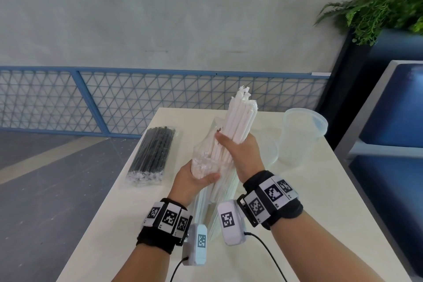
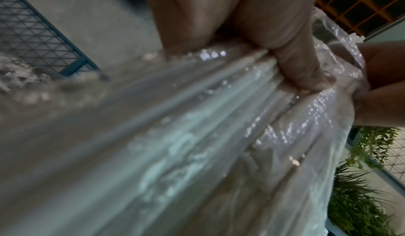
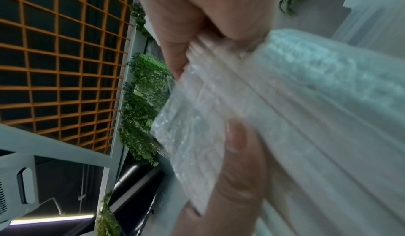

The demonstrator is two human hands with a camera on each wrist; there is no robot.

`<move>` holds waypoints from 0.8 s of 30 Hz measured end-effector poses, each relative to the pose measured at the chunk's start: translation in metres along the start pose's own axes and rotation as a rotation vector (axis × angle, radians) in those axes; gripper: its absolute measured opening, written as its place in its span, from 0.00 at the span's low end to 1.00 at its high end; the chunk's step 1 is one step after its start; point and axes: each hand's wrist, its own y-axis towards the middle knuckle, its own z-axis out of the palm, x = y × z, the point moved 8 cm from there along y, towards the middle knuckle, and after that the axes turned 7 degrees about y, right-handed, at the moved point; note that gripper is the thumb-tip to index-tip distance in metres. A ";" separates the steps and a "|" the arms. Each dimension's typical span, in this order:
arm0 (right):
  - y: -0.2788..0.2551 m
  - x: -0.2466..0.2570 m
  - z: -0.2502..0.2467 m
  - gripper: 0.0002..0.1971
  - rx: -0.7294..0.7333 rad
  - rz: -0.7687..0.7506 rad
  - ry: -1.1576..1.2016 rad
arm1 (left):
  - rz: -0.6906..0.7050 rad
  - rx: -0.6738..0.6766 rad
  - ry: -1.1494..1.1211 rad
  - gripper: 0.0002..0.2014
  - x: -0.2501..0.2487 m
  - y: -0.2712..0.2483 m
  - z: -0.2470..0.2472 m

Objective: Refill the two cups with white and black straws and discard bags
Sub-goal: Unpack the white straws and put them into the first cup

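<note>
My right hand [image 1: 242, 151] hides middle of white straws [image 1: 238, 117]; my fingers behind bundle, unseen from head. Lower straw ends lost behind my left hand [image 1: 194, 181] and clear bag [image 1: 206, 144]. Second cup [image 1: 267, 146] mostly hidden behind right hand. Both wrist views blurred; bag edges cut off by frame.

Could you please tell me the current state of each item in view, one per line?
White straws: partly pulled out of their bag, gripped by the right hand.
Clear bag: open at the top, held at its lower part by the left hand.
Black straws: bagged, lying flat on the table.
Cups: upright, empty.
</note>
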 end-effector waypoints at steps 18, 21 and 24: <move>0.003 -0.002 0.015 0.18 0.307 0.053 -0.017 | -0.057 -0.033 -0.047 0.15 0.012 0.004 -0.010; 0.004 0.003 0.013 0.12 0.199 0.001 0.077 | -0.071 -0.028 -0.043 0.15 0.011 0.005 -0.008; 0.009 0.015 0.010 0.12 0.121 -0.021 0.162 | -0.072 -0.017 -0.075 0.28 0.012 0.006 -0.008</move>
